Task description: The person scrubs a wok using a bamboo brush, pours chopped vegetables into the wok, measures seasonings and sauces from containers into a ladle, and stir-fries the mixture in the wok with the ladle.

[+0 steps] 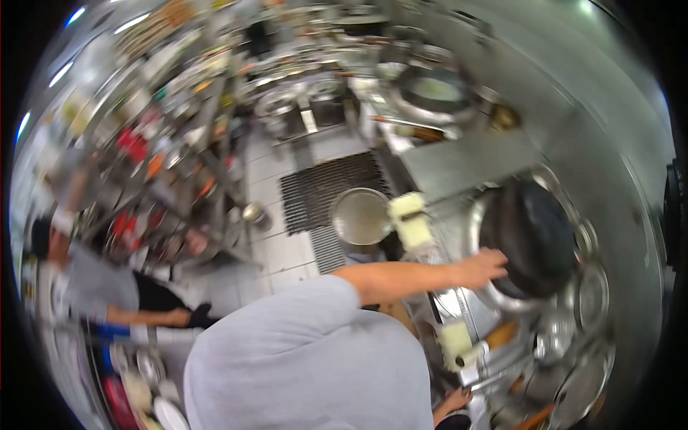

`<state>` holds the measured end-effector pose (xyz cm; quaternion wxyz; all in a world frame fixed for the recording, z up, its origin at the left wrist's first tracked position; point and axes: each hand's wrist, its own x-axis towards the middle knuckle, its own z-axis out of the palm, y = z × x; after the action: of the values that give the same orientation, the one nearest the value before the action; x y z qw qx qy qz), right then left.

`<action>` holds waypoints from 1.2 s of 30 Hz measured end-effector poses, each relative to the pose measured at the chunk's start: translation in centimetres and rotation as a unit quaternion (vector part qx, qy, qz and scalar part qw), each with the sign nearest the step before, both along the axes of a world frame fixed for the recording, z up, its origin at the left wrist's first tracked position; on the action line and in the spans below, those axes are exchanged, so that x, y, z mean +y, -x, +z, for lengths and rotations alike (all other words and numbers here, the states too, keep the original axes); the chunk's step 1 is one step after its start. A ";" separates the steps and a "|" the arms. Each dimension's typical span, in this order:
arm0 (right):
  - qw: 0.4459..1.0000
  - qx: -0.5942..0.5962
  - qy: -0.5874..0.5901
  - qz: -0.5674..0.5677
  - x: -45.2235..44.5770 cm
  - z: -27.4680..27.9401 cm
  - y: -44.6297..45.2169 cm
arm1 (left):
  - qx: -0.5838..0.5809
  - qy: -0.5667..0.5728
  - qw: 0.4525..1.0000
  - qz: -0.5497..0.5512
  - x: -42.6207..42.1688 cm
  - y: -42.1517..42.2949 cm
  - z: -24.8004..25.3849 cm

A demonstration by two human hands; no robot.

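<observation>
A large dark wok (534, 236) stands tilted over a round metal burner ring on the range at right. My left hand (484, 269) reaches across to its near edge, and the fingers appear closed on the rim; motion blurs them. Low in the view, my right hand (453, 401) is partly cut off by my grey shirt. Its fingers close round the end of a thin metal handle (496, 380); what the handle belongs to is unclear. A folded pale cloth (411, 222) and a second pale cloth (454, 342) lie along the range's front edge.
A deep pot (361, 216) stands by the floor grate (333, 185). Another wok (434, 89) sits farther along the range, past a steel counter (473, 161). Metal strainers (591, 297) crowd the lower right. A co-worker (100, 287) stands at left, beside crowded shelves.
</observation>
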<state>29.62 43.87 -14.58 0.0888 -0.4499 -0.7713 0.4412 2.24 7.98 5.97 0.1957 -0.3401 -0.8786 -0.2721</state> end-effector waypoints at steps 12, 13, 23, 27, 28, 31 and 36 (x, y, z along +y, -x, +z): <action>0.940 0.192 0.282 0.028 -3.7 15.5 4.0 | 0.048 -0.041 0.998 0.003 1.8 3.7 -3.8; 0.932 0.215 0.291 0.018 -5.5 18.2 4.5 | -0.030 -0.018 0.999 -0.017 1.5 3.9 -3.2; 0.943 0.243 0.174 0.145 -9.2 29.0 16.8 | -0.060 0.035 0.997 -0.036 -1.2 1.6 -1.7; 0.957 0.202 0.070 0.197 -9.3 31.9 23.6 | -0.013 0.034 0.997 -0.066 -1.4 3.8 -1.3; 0.957 0.203 0.066 0.195 -9.4 32.8 25.2 | -0.011 0.031 0.997 -0.069 -1.4 4.4 -1.3; 0.968 0.104 -0.052 0.224 -10.4 34.6 29.1 | 0.000 -0.008 0.998 -0.069 -1.4 6.1 -2.2; 0.935 0.070 -0.234 0.257 -10.8 35.3 34.6 | -0.028 -0.028 0.996 -0.078 -1.9 6.9 -2.7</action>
<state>-5.03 33.05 20.69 0.1292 -0.1710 -0.9339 0.2860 -4.61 6.12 3.32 0.1586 -0.3945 -0.8464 -0.3206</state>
